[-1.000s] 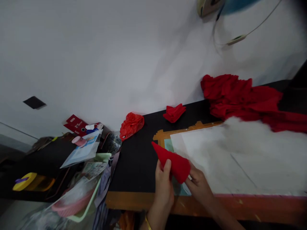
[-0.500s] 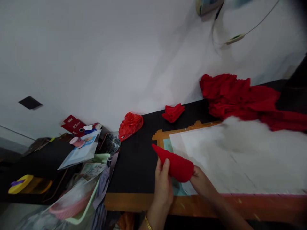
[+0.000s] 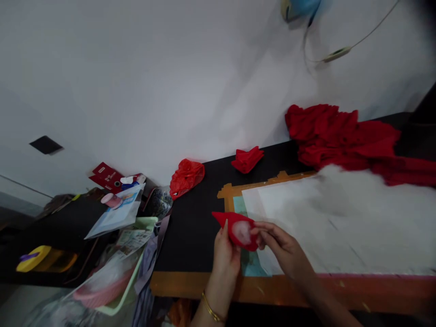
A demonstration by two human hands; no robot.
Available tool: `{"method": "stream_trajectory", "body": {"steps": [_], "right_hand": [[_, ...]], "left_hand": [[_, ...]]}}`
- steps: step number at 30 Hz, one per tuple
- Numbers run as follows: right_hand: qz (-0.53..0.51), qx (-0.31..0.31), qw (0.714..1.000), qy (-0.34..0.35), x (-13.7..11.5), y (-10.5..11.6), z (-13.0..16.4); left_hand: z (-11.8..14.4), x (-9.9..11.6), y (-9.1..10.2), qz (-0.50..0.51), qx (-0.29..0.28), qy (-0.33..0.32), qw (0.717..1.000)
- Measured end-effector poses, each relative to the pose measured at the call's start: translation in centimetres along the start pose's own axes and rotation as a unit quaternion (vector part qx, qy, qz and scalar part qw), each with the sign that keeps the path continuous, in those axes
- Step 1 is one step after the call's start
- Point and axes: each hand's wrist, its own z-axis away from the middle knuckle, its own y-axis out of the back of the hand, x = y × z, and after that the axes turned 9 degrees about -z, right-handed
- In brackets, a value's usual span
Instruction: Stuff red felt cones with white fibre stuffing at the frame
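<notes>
Now a red cone [image 3: 237, 229] is gripped by both hands above the bench's front edge [image 3: 190, 284]

Its open mouth, white stuffing showing, is turned upward; left hand [image 3: 225, 256] steadies it, right fingers [image 3: 264, 234] pinch the rim

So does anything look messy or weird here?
Yes. Beside the table, a green basket overflows with tilted papers and bags. A red cloth heap lies crumpled by the wall.

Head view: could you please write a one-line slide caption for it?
Both hands, left hand and right hand, hold a red fabric cone showing white filling above the table.
</notes>
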Motion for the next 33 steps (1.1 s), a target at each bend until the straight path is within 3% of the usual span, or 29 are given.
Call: {"method": "stream_trajectory", "body": {"steps": [3,5,9,12,14,16,21,24,28,33], "right_hand": [[0.084,0.041,0.991,0.093,-1.3,0.0,0.2],[0.140,0.030,0.975,0.168,-1.7,-0.3,0.2],[0.285,-0.006,0.908,0.308,-0.8,-1.3,-0.7],[0.392,-0.002,0.862,0.322,0.4,-1.5,-1.5],[0.418,-0.009,0.851,0.319,0.8,-1.2,-1.8],[0.410,-0.017,0.856,0.315,0.7,-0.8,-1.8],[0.298,-0.013,0.923,0.244,-0.2,0.1,-1.5],[0.257,-0.017,0.938,0.230,-0.7,0.4,-1.3],[0.247,0.010,0.936,0.252,-1.4,0.5,-0.9],[0.351,-0.014,0.893,0.283,-0.8,0.3,-0.8]], "left_hand": [[-0.6,0.1,0.4,0.005,0.006,0.020,1.000],[-0.6,0.1,0.3,0.011,0.004,0.035,0.999],[0.4,0.0,-0.4,0.020,-0.001,0.057,0.998],[1.5,-0.3,-0.6,0.026,-0.029,0.038,0.999],[2.1,-0.6,-0.6,0.018,-0.062,0.022,0.998],[2.3,-0.9,-0.4,0.000,-0.070,0.016,0.997],[1.5,-1.0,-0.3,-0.016,-0.046,-0.007,0.999],[1.0,-0.7,-0.3,-0.015,-0.041,-0.016,0.999],[1.2,-0.4,-0.3,-0.018,-0.018,-0.012,1.000],[2.4,-0.6,-0.3,-0.025,-0.062,0.016,0.998]]}}
